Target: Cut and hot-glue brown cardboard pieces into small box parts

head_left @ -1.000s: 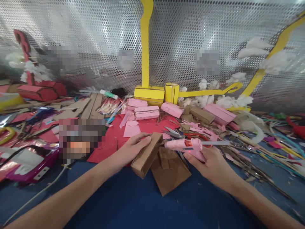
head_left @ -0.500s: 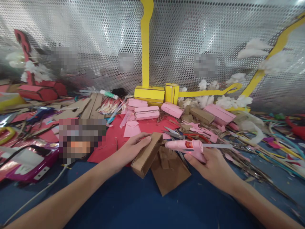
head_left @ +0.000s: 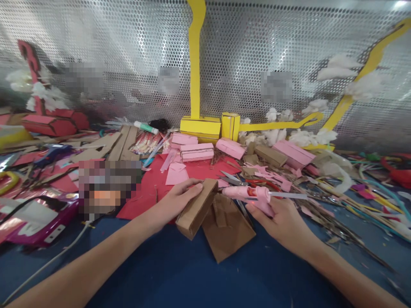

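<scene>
A long brown cardboard box (head_left: 196, 214) is held tilted in my left hand (head_left: 175, 197), with the thumb on top and the other fingers partly hidden behind it. My right hand (head_left: 285, 222) is closed around the handle of a pink hot glue gun (head_left: 247, 194). A clear glue stick (head_left: 287, 195) sticks out of the gun's back end. The nozzle points left at the far right end of the box; whether it touches I cannot tell. Beneath the box, a flat brown cardboard piece (head_left: 229, 235) lies on the blue table (head_left: 205, 282), with a small strip (head_left: 220, 211) on it.
Scissors (head_left: 231, 177) lie behind the glue gun, on red paper (head_left: 141, 196). Pink boxes (head_left: 197, 152) and a yellow box (head_left: 201, 127) stand at the back before a perforated metal wall (head_left: 237, 51). A purple power strip (head_left: 48, 222) with a cable sits left; scraps crowd the right.
The glue gun has shifted slightly left and up toward the box's end and rolled a little in my right hand. My left hand and the cardboard box stay nearly still.
</scene>
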{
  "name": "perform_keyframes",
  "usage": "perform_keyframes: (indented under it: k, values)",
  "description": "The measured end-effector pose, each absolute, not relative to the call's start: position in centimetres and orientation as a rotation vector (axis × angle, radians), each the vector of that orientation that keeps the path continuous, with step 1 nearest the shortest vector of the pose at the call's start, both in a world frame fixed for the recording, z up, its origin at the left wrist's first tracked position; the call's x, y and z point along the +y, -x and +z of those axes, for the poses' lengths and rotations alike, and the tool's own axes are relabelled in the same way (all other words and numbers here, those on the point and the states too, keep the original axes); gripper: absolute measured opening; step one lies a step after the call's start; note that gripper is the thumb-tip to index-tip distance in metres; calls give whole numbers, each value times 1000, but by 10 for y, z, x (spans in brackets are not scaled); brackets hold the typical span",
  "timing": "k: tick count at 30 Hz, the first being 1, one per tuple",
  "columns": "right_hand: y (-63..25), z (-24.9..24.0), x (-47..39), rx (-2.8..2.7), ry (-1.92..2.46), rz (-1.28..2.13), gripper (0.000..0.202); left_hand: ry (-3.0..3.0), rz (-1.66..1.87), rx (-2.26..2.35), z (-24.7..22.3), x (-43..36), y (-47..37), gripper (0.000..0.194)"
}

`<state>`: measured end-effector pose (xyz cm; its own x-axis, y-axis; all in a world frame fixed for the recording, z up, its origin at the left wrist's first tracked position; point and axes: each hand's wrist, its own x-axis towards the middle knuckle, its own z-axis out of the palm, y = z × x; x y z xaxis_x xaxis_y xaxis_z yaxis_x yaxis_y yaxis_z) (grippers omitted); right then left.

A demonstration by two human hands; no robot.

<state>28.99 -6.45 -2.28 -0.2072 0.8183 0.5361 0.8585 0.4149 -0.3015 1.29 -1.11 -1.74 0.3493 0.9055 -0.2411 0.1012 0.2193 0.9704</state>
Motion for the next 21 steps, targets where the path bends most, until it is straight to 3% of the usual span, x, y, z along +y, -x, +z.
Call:
perform_keyframes:
  k: [14,21]
  values:
    - [-290,-28,-70,-2168,1411,17,43,-1244,765,1104,-25,-7,-12,59]
    - [-292,-28,-68,-2114,1414,-103,45,-1246,758,1077,-24,-7,-12,60]
